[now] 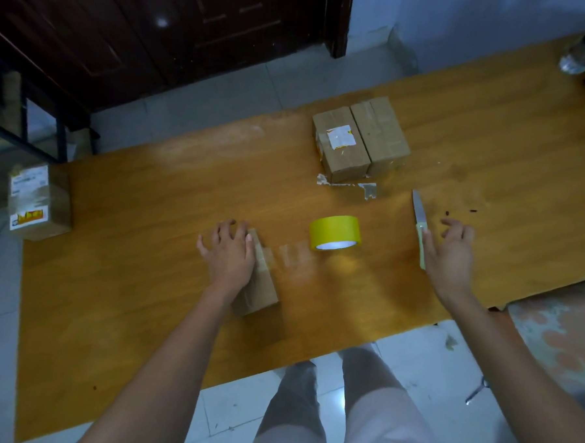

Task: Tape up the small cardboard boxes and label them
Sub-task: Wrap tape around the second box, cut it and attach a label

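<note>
Left hand (230, 258) over small box (256, 284), its top hidden.

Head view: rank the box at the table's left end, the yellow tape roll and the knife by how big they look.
1. Box at the left end, clearly largest.
2. Yellow tape roll and knife: unsure. The knife looks longer but thin, the roll bulkier, and the right hand partly covers the handle.

At frame centre, the left hand (230, 255) rests flat on a small cardboard box (259, 284) on the wooden table (134, 263). A strip of clear tape (288, 255) runs from the box to the yellow tape roll (334, 232). The right hand (450, 250), fingers loose, hovers beside a knife (419, 221) (pale green handle). Two more boxes (361, 138) sit side by side further up.
</note>
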Available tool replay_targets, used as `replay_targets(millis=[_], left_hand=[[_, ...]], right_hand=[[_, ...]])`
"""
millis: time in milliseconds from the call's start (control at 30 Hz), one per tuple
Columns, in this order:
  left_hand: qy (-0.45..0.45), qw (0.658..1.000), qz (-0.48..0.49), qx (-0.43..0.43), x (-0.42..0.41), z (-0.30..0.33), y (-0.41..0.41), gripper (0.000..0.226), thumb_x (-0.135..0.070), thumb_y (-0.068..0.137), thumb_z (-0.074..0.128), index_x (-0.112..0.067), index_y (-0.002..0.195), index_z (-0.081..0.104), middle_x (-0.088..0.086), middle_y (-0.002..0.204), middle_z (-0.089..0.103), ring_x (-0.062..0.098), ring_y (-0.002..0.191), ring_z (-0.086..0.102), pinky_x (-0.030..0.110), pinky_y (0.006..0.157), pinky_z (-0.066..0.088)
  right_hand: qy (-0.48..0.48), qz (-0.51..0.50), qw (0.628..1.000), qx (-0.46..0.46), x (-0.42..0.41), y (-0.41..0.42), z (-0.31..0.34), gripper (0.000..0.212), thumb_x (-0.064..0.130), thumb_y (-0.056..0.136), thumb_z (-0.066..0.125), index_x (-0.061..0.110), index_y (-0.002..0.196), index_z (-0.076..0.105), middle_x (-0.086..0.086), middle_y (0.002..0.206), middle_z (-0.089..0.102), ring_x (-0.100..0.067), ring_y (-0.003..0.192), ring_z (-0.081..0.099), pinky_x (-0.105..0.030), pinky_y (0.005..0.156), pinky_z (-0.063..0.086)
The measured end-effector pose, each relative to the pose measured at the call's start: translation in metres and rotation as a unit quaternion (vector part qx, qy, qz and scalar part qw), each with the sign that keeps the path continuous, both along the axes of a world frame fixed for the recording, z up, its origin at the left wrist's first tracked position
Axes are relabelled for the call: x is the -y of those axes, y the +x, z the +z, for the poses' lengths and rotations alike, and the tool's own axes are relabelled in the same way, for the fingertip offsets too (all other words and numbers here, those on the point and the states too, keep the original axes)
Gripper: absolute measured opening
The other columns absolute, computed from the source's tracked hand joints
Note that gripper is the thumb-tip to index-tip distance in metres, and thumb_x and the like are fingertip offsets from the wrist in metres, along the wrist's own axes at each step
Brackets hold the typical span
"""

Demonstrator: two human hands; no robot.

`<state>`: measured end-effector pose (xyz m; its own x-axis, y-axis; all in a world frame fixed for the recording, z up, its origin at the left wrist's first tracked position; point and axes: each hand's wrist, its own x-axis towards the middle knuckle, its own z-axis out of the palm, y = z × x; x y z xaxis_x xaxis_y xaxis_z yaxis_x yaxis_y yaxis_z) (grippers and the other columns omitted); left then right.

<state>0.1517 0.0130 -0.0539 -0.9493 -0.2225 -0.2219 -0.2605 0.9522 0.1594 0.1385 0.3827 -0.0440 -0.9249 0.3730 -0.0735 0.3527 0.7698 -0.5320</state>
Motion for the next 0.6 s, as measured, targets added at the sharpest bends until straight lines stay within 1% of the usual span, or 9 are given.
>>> replay_targets(millis=[67, 133, 200, 267, 333, 400, 467, 533, 600], left_hand=[[0.045, 0.999, 0.017, 0.0, 0.004, 0.009, -0.003, 0.044, -0.036, 0.104, 0.031, -0.026, 0.146, 0.04, 0.004, 0.15, 0.033, 0.027, 0.142, 0.023, 0.055, 0.116, 0.009], [0.093, 0.991, 0.072, -0.06, 0.004, 0.021, 0.002, 0.049, -0.036, 0.101, 0.04, -0.02, 0.148, 0.037, 0.008, 0.151, 0.031, 0.029, 0.142, 0.023, 0.051, 0.116, 0.011], [0.11, 0.98, 0.147, -0.074, -0.007, 0.031, 0.014, 0.07, -0.047, 0.094, 0.053, -0.01, 0.149, 0.032, 0.015, 0.153, 0.028, 0.033, 0.141, 0.023, 0.052, 0.115, 0.018], [0.104, 0.973, 0.203, 0.013, -0.027, 0.035, 0.038, 0.104, -0.067, 0.078, 0.063, -0.008, 0.152, 0.019, 0.02, 0.155, 0.02, 0.037, 0.141, 0.02, 0.053, 0.114, 0.022], [0.107, 0.964, 0.217, 0.11, -0.048, 0.036, 0.06, 0.125, -0.075, 0.068, 0.066, -0.01, 0.154, 0.003, 0.023, 0.153, 0.016, 0.04, 0.139, 0.023, 0.051, 0.112, 0.027], [0.127, 0.957, 0.234, 0.114, -0.057, 0.036, 0.07, 0.125, -0.062, 0.069, 0.074, -0.012, 0.154, -0.004, 0.025, 0.148, 0.02, 0.042, 0.133, 0.031, 0.048, 0.108, 0.034], [0.178, 0.946, 0.265, 0.056, -0.055, 0.043, 0.068, 0.122, -0.046, 0.071, 0.079, -0.011, 0.154, -0.002, 0.026, 0.147, 0.023, 0.042, 0.131, 0.034, 0.046, 0.108, 0.035], [0.231, 0.933, 0.274, -0.011, -0.049, 0.053, 0.06, 0.121, -0.038, 0.072, 0.081, -0.009, 0.155, -0.002, 0.024, 0.147, 0.022, 0.041, 0.132, 0.032, 0.045, 0.11, 0.033], [0.259, 0.926, 0.269, -0.055, -0.046, 0.066, 0.052, 0.122, -0.037, 0.072, 0.081, -0.01, 0.155, -0.003, 0.023, 0.147, 0.02, 0.04, 0.133, 0.03, 0.044, 0.111, 0.031]], right_hand=[[-0.022, 0.047, 0.998, -0.046, 0.02, 0.009, 0.018, 0.034, 0.028, 0.096, 0.054, 0.004, 0.12, 0.053, -0.013, 0.112, 0.05, -0.025, 0.084, 0.054, -0.03, 0.066, 0.039], [-0.051, 0.114, 0.989, -0.08, 0.045, 0.02, 0.037, 0.024, 0.023, 0.096, 0.054, 0.007, 0.113, 0.056, -0.007, 0.105, 0.052, -0.019, 0.081, 0.053, -0.029, 0.066, 0.04], [-0.073, 0.174, 0.978, -0.09, 0.068, 0.029, 0.051, 0.019, 0.022, 0.095, 0.054, 0.01, 0.11, 0.057, -0.002, 0.103, 0.051, -0.013, 0.079, 0.053, -0.027, 0.066, 0.043], [-0.094, 0.217, 0.969, -0.079, 0.09, 0.034, 0.059, 0.016, 0.022, 0.095, 0.055, 0.013, 0.109, 0.056, 0.001, 0.103, 0.051, -0.01, 0.078, 0.053, -0.03, 0.064, 0.046], [-0.112, 0.259, 0.958, -0.057, 0.111, 0.035, 0.063, 0.016, 0.019, 0.094, 0.056, 0.013, 0.108, 0.056, -0.001, 0.102, 0.052, -0.014, 0.079, 0.054, -0.037, 0.066, 0.049], [-0.124, 0.301, 0.945, -0.025, 0.127, 0.03, 0.066, 0.019, 0.017, 0.093, 0.057, 0.01, 0.111, 0.057, -0.004, 0.103, 0.053, -0.016, 0.082, 0.054, -0.042, 0.072, 0.049], [-0.122, 0.334, 0.934, -0.01, 0.138, 0.023, 0.071, 0.027, 0.019, 0.093, 0.058, 0.01, 0.118, 0.057, -0.004, 0.108, 0.054, -0.017, 0.088, 0.057, -0.04, 0.079, 0.049], [-0.116, 0.362, 0.924, -0.032, 0.145, 0.015, 0.081, 0.038, 0.023, 0.093, 0.058, 0.011, 0.129, 0.054, -0.003, 0.118, 0.055, -0.018, 0.102, 0.057, -0.038, 0.088, 0.049], [-0.103, 0.395, 0.91, -0.081, 0.154, 0.011, 0.094, 0.047, 0.026, 0.094, 0.055, 0.01, 0.138, 0.049, -0.006, 0.133, 0.053, -0.02, 0.121, 0.051, -0.035, 0.103, 0.042]])
